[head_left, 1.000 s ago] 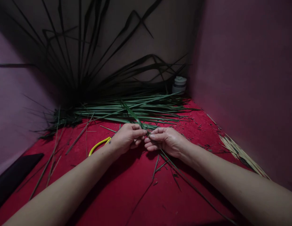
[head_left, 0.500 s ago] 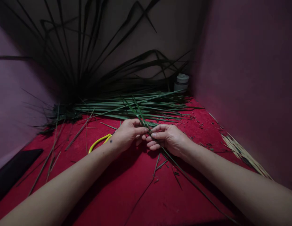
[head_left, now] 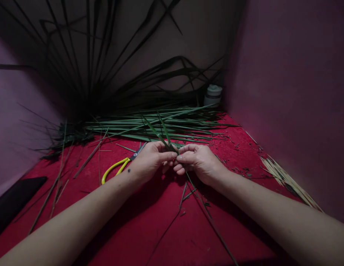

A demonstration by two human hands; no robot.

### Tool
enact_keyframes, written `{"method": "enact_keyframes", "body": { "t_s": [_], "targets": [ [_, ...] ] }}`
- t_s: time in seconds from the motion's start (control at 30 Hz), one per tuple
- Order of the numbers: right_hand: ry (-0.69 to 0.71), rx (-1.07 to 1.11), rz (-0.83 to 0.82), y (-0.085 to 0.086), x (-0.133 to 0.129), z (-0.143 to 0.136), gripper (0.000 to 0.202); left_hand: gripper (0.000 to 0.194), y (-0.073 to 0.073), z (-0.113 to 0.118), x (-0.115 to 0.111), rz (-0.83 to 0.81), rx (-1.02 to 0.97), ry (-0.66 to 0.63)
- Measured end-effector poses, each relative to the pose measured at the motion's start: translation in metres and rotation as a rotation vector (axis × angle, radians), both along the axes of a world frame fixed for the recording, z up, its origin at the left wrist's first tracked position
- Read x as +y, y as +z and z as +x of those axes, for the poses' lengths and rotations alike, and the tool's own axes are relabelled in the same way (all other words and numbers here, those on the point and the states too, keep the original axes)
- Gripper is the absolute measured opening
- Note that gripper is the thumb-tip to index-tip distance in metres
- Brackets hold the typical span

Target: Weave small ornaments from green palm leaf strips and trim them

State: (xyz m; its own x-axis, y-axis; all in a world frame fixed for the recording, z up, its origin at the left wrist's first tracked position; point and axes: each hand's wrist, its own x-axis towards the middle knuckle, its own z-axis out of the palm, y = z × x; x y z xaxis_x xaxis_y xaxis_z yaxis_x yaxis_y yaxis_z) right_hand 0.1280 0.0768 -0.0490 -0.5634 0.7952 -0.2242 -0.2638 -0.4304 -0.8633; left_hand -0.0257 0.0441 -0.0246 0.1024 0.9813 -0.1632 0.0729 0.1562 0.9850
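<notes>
My left hand (head_left: 154, 157) and my right hand (head_left: 198, 161) meet fingertip to fingertip over the red cloth (head_left: 172, 229). Between them they pinch a narrow green leaf strip (head_left: 165, 135), whose two blades spread upward and away from me. A long thin tail runs from under my right hand down toward the bottom edge. Exactly where the strip is gripped is hidden by my fingers. Just beyond my left wrist lie yellow-handled scissors (head_left: 115, 168), their dark blades partly covered by that hand.
Behind my hands lies a pile of long green leaves (head_left: 149, 125). A large dark frond (head_left: 94, 79) fans up the back wall. A lidded white container (head_left: 213, 95) stands in the back corner. Pale thin sticks (head_left: 290, 181) rest at right; a black flat object (head_left: 18, 195) lies at left.
The fingertips of both hands have closed nearer together on the strip. Its long tail has swung left at the bottom. More of the scissors shows beside my left wrist.
</notes>
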Motion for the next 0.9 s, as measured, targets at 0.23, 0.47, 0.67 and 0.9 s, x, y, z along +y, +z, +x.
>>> {"method": "enact_keyframes", "body": {
  "t_s": [0.23,0.47,0.67,0.9],
  "targets": [
    [-0.001,0.012,0.105,0.0018,-0.0015,-0.0009,0.028,0.009,-0.0037,0.0002,0.0018,-0.015,-0.012,0.031],
    [0.005,0.041,0.185,-0.0009,-0.0021,-0.0018,0.027,0.011,-0.0020,-0.0029,0.0025,0.034,0.044,0.025],
    [-0.005,0.032,0.201,-0.0025,-0.0027,-0.0009,0.026,0.014,-0.0006,0.0015,0.0014,0.024,0.024,0.048],
    [-0.024,-0.008,0.251,0.0010,-0.0056,-0.0010,0.023,0.014,0.0007,0.0030,-0.0004,0.013,0.023,0.052]
  ]
}}
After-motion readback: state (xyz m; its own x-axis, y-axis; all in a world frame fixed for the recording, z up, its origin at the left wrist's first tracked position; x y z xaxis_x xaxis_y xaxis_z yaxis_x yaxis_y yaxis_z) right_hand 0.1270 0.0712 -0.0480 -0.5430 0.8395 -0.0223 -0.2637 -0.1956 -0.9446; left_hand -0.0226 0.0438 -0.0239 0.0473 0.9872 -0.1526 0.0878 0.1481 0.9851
